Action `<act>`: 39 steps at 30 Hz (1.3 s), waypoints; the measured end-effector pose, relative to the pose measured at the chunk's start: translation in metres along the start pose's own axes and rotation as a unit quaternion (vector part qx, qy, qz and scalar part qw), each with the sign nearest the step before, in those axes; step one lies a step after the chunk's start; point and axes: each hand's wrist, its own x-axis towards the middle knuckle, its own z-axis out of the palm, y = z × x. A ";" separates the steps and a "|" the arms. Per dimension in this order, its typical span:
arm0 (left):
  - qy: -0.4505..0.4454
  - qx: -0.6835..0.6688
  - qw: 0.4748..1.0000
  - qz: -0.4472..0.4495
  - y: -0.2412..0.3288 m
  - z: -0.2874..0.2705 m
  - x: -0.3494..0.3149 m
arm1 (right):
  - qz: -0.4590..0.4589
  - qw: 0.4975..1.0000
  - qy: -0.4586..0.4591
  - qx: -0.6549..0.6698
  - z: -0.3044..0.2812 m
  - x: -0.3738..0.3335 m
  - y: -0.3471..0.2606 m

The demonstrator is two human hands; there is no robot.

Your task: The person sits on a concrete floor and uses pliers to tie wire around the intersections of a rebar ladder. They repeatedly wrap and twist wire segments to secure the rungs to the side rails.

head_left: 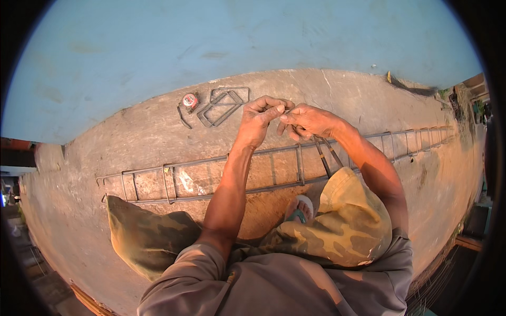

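Observation:
My left hand (262, 118) is closed, its thumb and fingertips pinched together over something too small to make out. Its fingertips meet those of my right hand (310, 121), which is also curled shut. Below the right hand two dark handles of pincers (329, 157) slant down toward my knee; their jaws are hidden in the hand. Under both forearms lies a long ladder-like rebar cage (274, 185), made of straight bars with bent rectangular stirrups around them. Beyond the left hand, several loose wire stirrups (215, 117) lie overlapped on the concrete.
A red and white tape measure (190, 101) rests left of the loose stirrups, a short dark strip (183, 117) beside it. A blue wall (237, 42) rises at the far side of the concrete floor (105, 152). My sandalled foot (300, 209) is close to the cage.

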 end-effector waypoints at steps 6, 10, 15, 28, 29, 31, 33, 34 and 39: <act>-0.059 -0.053 0.997 0.023 0.013 0.010 -0.005 | -0.032 0.998 -0.052 0.029 0.000 -0.013 -0.003; -0.127 0.042 0.989 0.064 0.024 0.010 -0.007 | -0.020 0.990 -0.130 0.052 -0.010 -0.014 0.011; -0.162 0.136 0.974 0.080 0.034 0.009 -0.008 | 0.012 0.984 -0.150 0.094 -0.004 -0.022 0.014; 0.133 0.084 0.982 0.103 -0.023 0.001 0.004 | 0.012 0.868 0.201 -0.454 -0.019 -0.005 0.026; 0.150 0.039 0.985 0.072 -0.029 -0.003 0.004 | -0.008 0.880 0.213 -0.425 -0.016 -0.003 0.034; 0.194 -0.020 0.981 0.020 -0.039 -0.013 0.004 | -0.023 0.895 0.228 -0.384 -0.005 0.002 0.049; 0.216 -0.072 0.973 -0.042 -0.046 -0.018 0.004 | -0.013 0.898 0.238 -0.369 0.010 0.005 0.060; 0.217 -0.091 0.970 -0.055 -0.048 -0.019 0.004 | -0.013 0.925 0.227 -0.303 0.013 0.008 0.070; 0.188 -0.185 0.958 -0.115 -0.067 -0.017 0.015 | 0.023 0.957 0.249 -0.149 0.017 0.007 0.083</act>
